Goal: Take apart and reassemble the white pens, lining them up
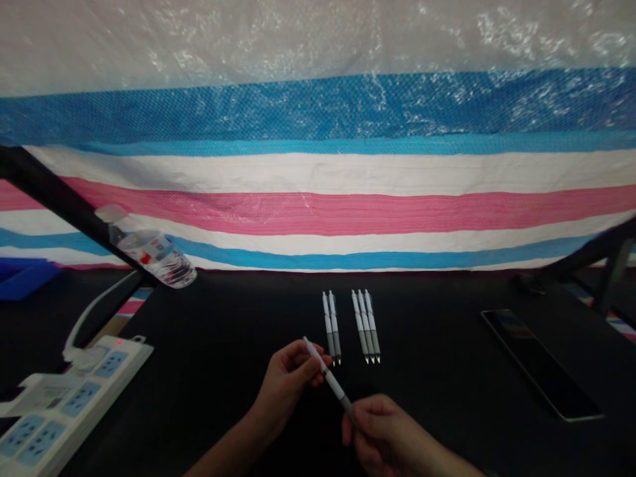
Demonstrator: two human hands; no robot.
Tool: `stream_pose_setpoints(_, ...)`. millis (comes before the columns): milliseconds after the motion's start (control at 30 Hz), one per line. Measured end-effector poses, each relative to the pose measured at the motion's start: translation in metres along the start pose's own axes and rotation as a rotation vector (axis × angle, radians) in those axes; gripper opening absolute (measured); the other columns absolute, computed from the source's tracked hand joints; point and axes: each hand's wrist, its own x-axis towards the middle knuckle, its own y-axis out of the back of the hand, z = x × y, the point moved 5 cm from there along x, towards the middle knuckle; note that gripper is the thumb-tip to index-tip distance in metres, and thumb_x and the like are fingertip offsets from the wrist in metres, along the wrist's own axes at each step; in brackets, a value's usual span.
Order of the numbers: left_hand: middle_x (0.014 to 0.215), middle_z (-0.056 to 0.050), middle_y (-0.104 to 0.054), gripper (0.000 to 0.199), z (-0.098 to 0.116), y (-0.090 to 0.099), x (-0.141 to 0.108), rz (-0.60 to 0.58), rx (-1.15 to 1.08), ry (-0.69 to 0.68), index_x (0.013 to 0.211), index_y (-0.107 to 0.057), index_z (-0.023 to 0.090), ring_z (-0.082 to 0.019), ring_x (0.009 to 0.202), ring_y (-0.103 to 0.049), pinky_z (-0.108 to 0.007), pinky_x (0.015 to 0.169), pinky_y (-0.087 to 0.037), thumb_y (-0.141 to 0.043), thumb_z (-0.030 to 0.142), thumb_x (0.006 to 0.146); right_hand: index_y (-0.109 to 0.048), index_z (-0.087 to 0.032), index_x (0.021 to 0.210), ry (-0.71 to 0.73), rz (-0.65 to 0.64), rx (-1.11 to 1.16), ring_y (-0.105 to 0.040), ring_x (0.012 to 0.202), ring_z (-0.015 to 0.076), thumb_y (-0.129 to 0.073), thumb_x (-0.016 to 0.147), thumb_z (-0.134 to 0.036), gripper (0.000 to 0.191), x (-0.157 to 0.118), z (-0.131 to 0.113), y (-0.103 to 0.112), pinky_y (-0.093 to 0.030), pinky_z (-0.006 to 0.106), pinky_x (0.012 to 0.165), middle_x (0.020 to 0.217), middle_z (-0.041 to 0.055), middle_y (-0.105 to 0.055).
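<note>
Between my hands is a white ballpoint pen (336, 385) with a grey grip, tilted above the black table. My left hand (293, 371) pinches its upper end near the clip. The fingers of my right hand (372, 424) close around the grey grip, hiding the tip. Beyond my hands lie more pens of the same look: a pair (330, 324) on the left and a group of three (366, 324) just to the right, all with tips toward me.
A smartphone (539, 364) with a dark screen lies at the right. On the left are a white power strip (84, 404) with a plugged-in cable, a clear plastic bottle (156, 255) and a blue tray (27, 278). A striped plastic sheet (318, 212) hangs behind the black table (238, 311).
</note>
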Motion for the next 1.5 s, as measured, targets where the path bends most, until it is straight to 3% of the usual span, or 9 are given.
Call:
stream_pose_setpoints(367, 0.066, -0.007, -0.076, 0.038, 0.003, -0.001, -0.001, 0.058, 0.050, -0.020, 0.077, -0.077, 0.013, -0.010, 0.053, -0.059, -0.019, 0.052, -0.044, -0.096, 0.039, 0.057, -0.063, -0.014, 0.075, 0.030, 0.044, -0.055, -0.027, 0.031, 0.0024, -0.075, 0.069, -0.073, 0.060, -0.002, -0.007, -0.005, -0.015, 0.019, 0.033, 0.043, -0.0110, -0.041)
stream_pose_setpoints(967, 0.074, -0.009, -0.079, 0.033, 0.000, -0.003, -0.005, 0.078, 0.087, -0.043, 0.077, -0.076, 0.014, -0.011, 0.057, -0.062, -0.019, 0.054, -0.046, -0.094, 0.037, 0.062, -0.054, -0.020, 0.074, 0.171, 0.300, -0.426, -0.019, 0.032, 0.0050, -0.048, 0.071, -0.091, 0.072, 0.003, -0.003, 0.011, -0.016, 0.021, 0.033, 0.041, -0.0139, -0.028)
stream_pose_setpoints(1167, 0.070, -0.006, -0.076, 0.033, 0.003, -0.002, -0.005, 0.133, 0.091, -0.072, 0.072, -0.074, 0.013, -0.011, 0.057, -0.060, -0.019, 0.054, -0.045, -0.094, 0.038, 0.061, -0.064, -0.015, 0.078, 0.343, 0.422, -0.639, -0.030, 0.043, 0.0069, -0.052, 0.082, -0.081, 0.067, -0.008, -0.018, 0.010, -0.019, 0.022, 0.039, 0.052, -0.0077, -0.036)
stream_pose_setpoints(1367, 0.079, -0.009, -0.078, 0.035, 0.008, -0.008, -0.006, 0.063, 0.056, -0.088, 0.086, -0.077, 0.014, -0.012, 0.058, -0.060, -0.022, 0.055, -0.046, -0.091, 0.039, 0.065, -0.059, -0.016, 0.090, 0.170, 0.190, -0.296, -0.043, 0.034, 0.0078, -0.059, 0.077, -0.080, 0.065, 0.003, 0.003, 0.003, -0.027, 0.017, 0.034, 0.046, -0.0069, -0.051)
stream_pose_setpoints(1500, 0.088, -0.010, -0.079, 0.035, 0.005, -0.007, -0.004, 0.011, 0.090, -0.083, 0.097, -0.078, 0.015, -0.015, 0.066, -0.063, -0.024, 0.059, -0.048, -0.088, 0.036, 0.071, -0.061, -0.013, 0.095, 0.120, 0.085, -0.097, -0.055, 0.039, 0.0107, -0.065, 0.077, -0.074, 0.064, 0.008, 0.012, 0.004, -0.033, 0.015, 0.035, 0.051, -0.0024, -0.058)
